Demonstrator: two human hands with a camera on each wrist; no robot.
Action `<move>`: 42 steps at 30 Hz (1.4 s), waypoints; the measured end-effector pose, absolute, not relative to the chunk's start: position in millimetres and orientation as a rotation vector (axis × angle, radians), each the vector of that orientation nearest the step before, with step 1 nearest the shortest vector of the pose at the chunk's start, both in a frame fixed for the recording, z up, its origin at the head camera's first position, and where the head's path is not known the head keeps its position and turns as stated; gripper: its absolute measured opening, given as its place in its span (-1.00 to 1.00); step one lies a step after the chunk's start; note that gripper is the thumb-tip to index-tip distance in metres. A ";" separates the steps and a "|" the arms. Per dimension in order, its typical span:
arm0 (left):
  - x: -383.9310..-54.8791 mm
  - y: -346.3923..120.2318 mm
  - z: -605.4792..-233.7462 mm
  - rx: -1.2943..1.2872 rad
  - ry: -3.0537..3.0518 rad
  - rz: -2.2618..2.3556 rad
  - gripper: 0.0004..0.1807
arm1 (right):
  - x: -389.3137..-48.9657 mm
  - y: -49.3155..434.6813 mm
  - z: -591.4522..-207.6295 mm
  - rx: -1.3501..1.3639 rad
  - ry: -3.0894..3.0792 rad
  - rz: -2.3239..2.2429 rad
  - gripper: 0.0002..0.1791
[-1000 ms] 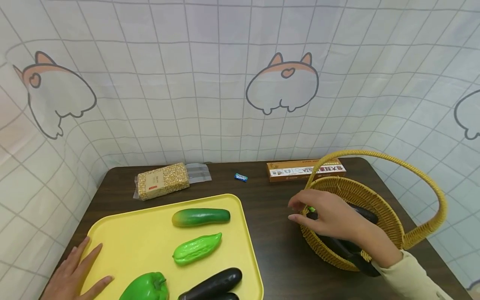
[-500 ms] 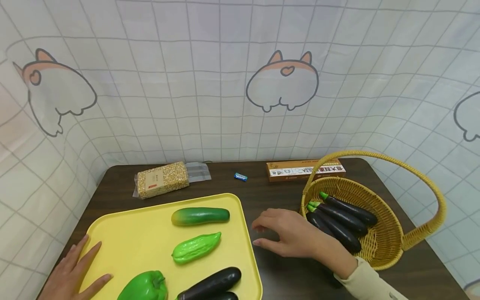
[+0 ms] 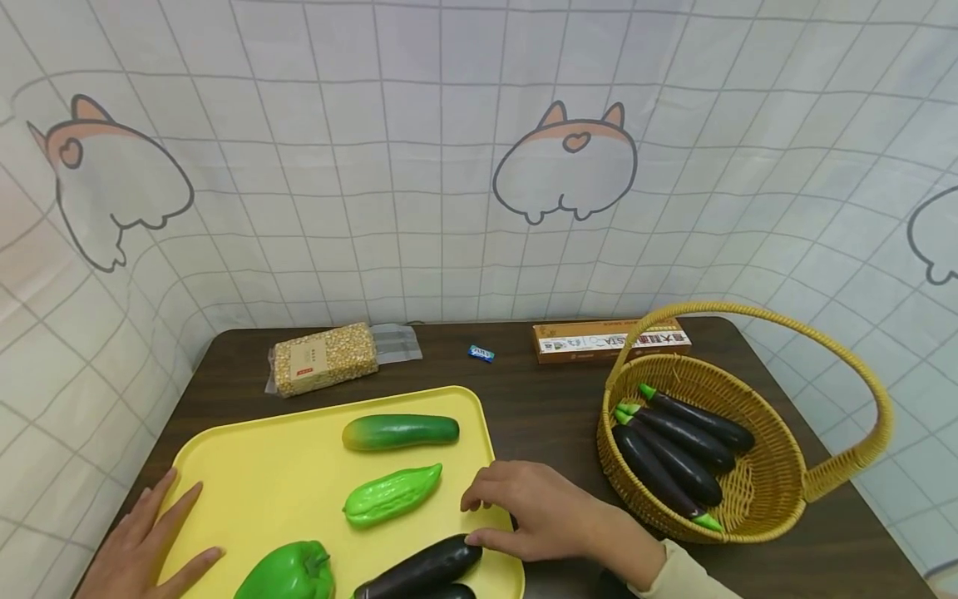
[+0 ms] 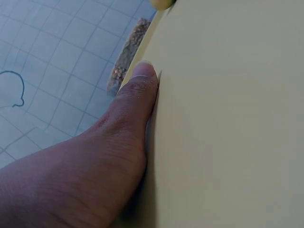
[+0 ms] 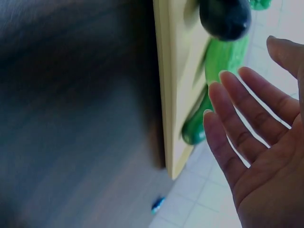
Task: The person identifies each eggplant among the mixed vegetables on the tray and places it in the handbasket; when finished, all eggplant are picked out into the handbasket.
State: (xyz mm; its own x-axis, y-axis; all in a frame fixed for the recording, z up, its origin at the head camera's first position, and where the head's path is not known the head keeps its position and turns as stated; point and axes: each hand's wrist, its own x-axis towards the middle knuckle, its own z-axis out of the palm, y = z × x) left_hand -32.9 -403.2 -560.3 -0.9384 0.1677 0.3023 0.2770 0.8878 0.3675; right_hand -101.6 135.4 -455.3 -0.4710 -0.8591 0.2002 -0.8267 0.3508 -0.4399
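Observation:
My left hand rests with spread fingers on the left side of the yellow tray; in the left wrist view its thumb lies along the tray. Over the tray's right edge is my right hand, fingers loosely bent and holding nothing, its thumb close to the tip of a black eggplant. Whether they touch, I cannot tell. A second eggplant is partly cut off below it. Also on the tray lie a green bell pepper, a bitter melon and a green cucumber-like vegetable.
At the right stands a wicker basket with a tall handle and several eggplants inside. Along the back of the dark table lie a bag of corn kernels, a small blue packet and a long brown box.
My right hand has moved left from above the basket to the tray's right edge, uncovering the eggplants in the basket. My left hand has stayed on the tray.

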 end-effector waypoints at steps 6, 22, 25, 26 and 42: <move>-33.6 -403.2 -559.9 -0.337 -2.798 -0.606 0.09 | -98.0 125.6 -462.7 -1.646 2.513 -0.762 -0.62; -33.4 -405.1 -561.7 -0.354 -2.783 -0.599 0.10 | -87.6 97.9 -476.4 -1.732 2.438 -0.678 -0.51; -33.5 -404.5 -561.5 -0.353 -2.785 -0.598 0.09 | -86.6 94.2 -478.1 -1.709 2.414 -0.663 -0.50; -33.5 -404.4 -561.5 -0.353 -2.786 -0.600 0.09 | -86.4 93.2 -478.7 -1.699 2.403 -0.657 -0.49; -34.7 -406.2 -561.3 -0.381 -2.758 -0.591 0.09 | -88.2 83.1 -482.8 -1.622 2.330 -0.655 -0.54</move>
State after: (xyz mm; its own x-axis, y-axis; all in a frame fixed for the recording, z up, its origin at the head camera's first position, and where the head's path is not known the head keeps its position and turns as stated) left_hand -34.7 -406.2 -561.3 -0.9216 0.1938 0.3362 0.3145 0.8806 0.3545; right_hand -88.2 83.1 -482.8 -0.3622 -0.9297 0.0663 -0.8281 0.2884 -0.4808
